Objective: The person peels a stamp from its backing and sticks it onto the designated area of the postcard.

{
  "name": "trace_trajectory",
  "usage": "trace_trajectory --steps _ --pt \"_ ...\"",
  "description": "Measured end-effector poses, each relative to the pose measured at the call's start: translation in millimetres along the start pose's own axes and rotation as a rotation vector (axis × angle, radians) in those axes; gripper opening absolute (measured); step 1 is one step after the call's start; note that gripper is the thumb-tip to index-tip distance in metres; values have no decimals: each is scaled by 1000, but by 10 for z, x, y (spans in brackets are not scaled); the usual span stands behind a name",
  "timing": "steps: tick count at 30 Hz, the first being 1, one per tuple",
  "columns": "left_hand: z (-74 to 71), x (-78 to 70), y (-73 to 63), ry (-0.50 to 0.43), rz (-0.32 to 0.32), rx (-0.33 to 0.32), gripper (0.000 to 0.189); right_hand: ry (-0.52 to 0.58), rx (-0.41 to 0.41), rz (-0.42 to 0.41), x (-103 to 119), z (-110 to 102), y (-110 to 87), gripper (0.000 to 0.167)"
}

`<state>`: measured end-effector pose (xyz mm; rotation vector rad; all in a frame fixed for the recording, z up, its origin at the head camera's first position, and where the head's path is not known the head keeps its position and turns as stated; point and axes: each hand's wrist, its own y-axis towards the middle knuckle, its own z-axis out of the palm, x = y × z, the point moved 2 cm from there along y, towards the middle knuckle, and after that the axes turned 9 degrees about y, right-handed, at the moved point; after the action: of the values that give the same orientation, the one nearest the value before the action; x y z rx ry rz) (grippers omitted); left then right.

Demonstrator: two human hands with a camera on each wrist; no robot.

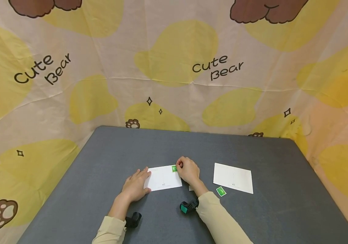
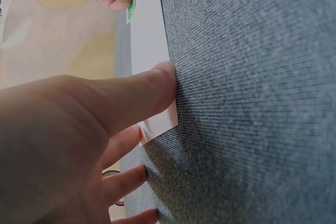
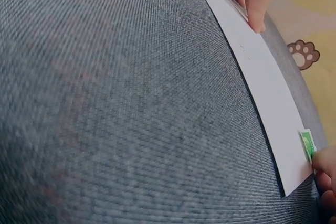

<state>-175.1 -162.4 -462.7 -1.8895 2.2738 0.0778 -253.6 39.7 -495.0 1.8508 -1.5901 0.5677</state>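
A white postcard (image 1: 161, 179) lies on the grey table, slightly tilted. My left hand (image 1: 135, 186) rests on its left end, thumb at the near edge and spread fingers at the far edge. With my right hand (image 1: 189, 170) I pinch a small green stamp (image 1: 174, 168) at the card's far right corner. In the right wrist view the stamp (image 3: 307, 143) stands partly beyond my fingertips, over the card's end. Whether it lies fully flat cannot be told. The left wrist view shows my left thumb (image 2: 142, 94) pressing the card's edge.
A second white postcard (image 1: 233, 178) lies to the right, with another green stamp (image 1: 221, 191) by its near edge. A small pale piece (image 1: 190, 188) shows partly beneath my right wrist. A patterned cloth (image 1: 174, 67) hangs behind the table (image 1: 131, 145).
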Motion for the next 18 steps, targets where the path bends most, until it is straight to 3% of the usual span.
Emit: trace_trajectory --steps 10,18 --pt "-23 0 -20 -27 3 -4 61 -19 -21 -39 6 11 1 10" --pt "-22 3 -19 -33 -3 -2 62 -15 6 -32 14 -15 -6 5"
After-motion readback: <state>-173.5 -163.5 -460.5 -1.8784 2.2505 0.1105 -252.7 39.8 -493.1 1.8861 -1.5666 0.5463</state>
